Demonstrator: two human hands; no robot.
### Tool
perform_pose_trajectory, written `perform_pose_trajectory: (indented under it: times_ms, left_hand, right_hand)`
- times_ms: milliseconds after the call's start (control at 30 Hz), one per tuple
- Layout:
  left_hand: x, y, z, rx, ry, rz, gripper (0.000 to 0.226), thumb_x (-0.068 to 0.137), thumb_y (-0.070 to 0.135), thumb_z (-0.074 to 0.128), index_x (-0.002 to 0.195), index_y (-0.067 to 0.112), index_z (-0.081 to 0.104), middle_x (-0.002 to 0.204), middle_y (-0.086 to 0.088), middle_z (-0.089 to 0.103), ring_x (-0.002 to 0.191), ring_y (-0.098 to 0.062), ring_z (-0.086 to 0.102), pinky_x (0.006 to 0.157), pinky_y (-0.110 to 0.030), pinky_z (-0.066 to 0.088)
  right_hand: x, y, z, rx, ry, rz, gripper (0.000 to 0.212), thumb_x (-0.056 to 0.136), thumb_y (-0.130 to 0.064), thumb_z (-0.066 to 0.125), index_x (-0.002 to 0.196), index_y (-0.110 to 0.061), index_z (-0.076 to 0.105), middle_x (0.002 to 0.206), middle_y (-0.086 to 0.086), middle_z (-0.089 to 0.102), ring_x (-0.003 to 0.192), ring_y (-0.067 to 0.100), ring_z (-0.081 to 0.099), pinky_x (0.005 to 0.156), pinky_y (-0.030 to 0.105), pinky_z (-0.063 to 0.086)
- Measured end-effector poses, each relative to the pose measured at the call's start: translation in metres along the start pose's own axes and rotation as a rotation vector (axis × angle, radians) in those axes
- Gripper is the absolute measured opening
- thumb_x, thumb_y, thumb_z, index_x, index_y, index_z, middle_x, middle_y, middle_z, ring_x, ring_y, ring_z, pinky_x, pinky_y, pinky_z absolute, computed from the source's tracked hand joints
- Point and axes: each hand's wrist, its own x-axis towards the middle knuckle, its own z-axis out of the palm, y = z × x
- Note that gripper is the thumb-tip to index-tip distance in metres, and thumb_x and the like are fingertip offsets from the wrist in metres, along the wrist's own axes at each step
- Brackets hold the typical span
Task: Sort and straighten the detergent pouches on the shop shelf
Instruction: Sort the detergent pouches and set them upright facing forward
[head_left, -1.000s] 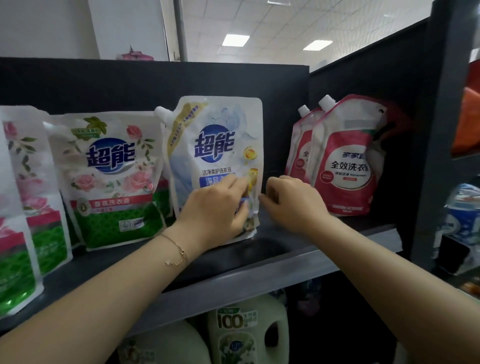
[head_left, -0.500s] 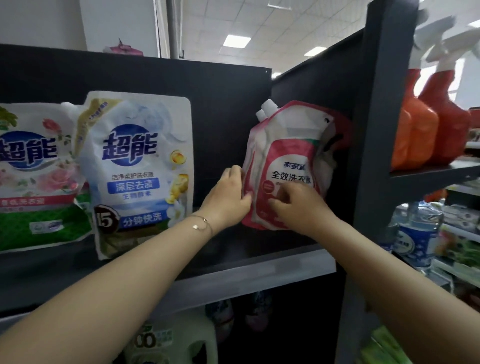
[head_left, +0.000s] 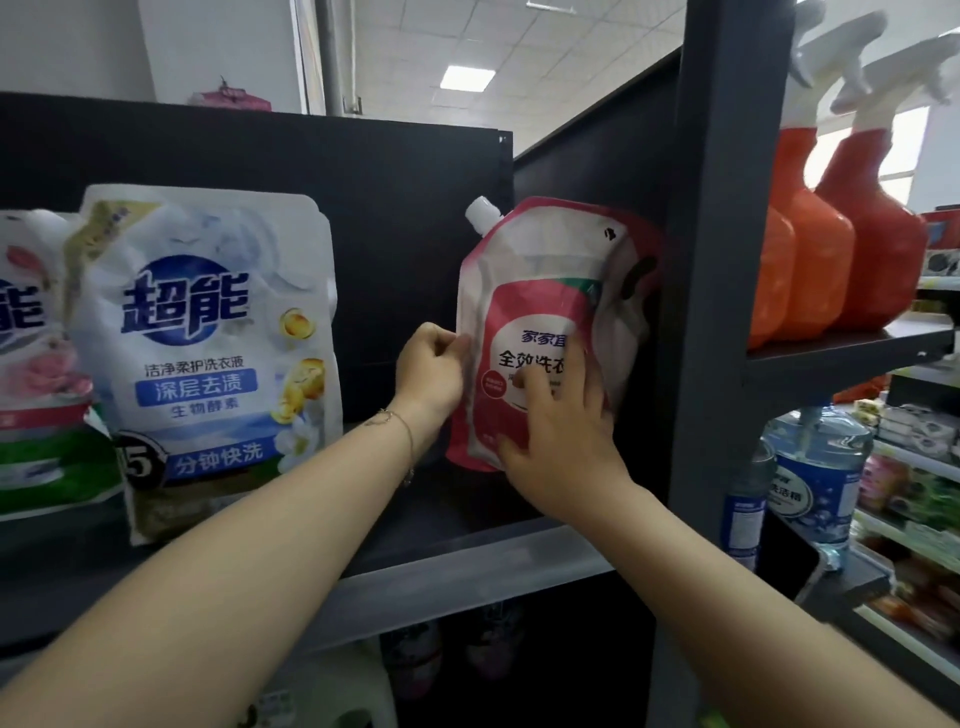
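Note:
A red and white spouted detergent pouch (head_left: 540, 291) stands upright at the right end of the dark shelf (head_left: 467, 566), against the side panel. My left hand (head_left: 431, 369) pinches its left edge. My right hand (head_left: 563, 441) lies flat on its front, fingers spread over the label. Any pouch behind it is hidden. To the left stands a blue and white pouch (head_left: 208, 343), upright and apart from my hands. A rose-print pouch with a green base (head_left: 36, 384) is cut off at the left edge.
A dark upright post (head_left: 711, 312) bounds the shelf on the right. Beyond it stand orange spray bottles (head_left: 841, 244) and a blue water jug (head_left: 821, 467). White jugs (head_left: 332, 696) sit on the shelf below.
Both hands left the blue and white pouch and moved right to the red pouch. My view swung right and came closer. My right hand now spreads flat on the pouch's front.

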Motion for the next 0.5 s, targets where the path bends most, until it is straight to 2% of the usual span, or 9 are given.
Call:
perform_pose_trajectory:
  times_ms: [167, 300, 400, 500]
  left_hand:
    - [-0.007, 0.000, -0.011, 0.075, 0.032, 0.028, 0.021, 0.097, 0.025, 0.052, 0.078, 0.015, 0.050, 0.077, 0.004, 0.053, 0.066, -0.005, 0.048, 0.051, -0.011, 0.037]
    - [-0.013, -0.001, -0.021, 0.056, 0.069, 0.045, 0.020, 0.097, 0.021, 0.052, 0.080, 0.011, 0.051, 0.076, 0.003, 0.052, 0.065, -0.004, 0.047, 0.049, -0.001, 0.036]
    - [-0.015, -0.002, -0.027, 0.057, 0.092, 0.079, 0.021, 0.097, 0.020, 0.053, 0.077, 0.013, 0.049, 0.073, 0.003, 0.052, 0.063, -0.004, 0.046, 0.049, -0.002, 0.037]
    - [-0.014, 0.000, -0.029, 0.069, 0.099, 0.129, 0.021, 0.096, 0.021, 0.054, 0.076, 0.014, 0.050, 0.070, 0.003, 0.053, 0.061, -0.005, 0.049, 0.047, -0.005, 0.037]
  right_hand:
    - [0.006, -0.016, 0.008, 0.017, 0.036, 0.009, 0.047, 0.086, -0.038, 0.055, 0.123, -0.015, 0.035, 0.155, 0.019, -0.012, 0.141, 0.044, 0.002, 0.106, 0.054, 0.027]
    - [0.013, -0.019, 0.012, 0.112, 0.098, -0.040, 0.052, 0.081, -0.040, 0.063, 0.117, -0.011, 0.039, 0.156, 0.020, -0.001, 0.141, 0.045, 0.009, 0.108, 0.056, 0.028]
    - [0.022, -0.018, 0.013, 0.182, 0.118, -0.089, 0.063, 0.072, -0.052, 0.069, 0.112, -0.013, 0.039, 0.154, 0.018, 0.009, 0.138, 0.043, 0.019, 0.104, 0.056, 0.035]
    - [0.031, -0.020, 0.012, 0.235, 0.123, -0.074, 0.078, 0.058, -0.069, 0.061, 0.108, -0.015, 0.035, 0.150, 0.016, 0.015, 0.132, 0.041, 0.030, 0.100, 0.053, 0.040]
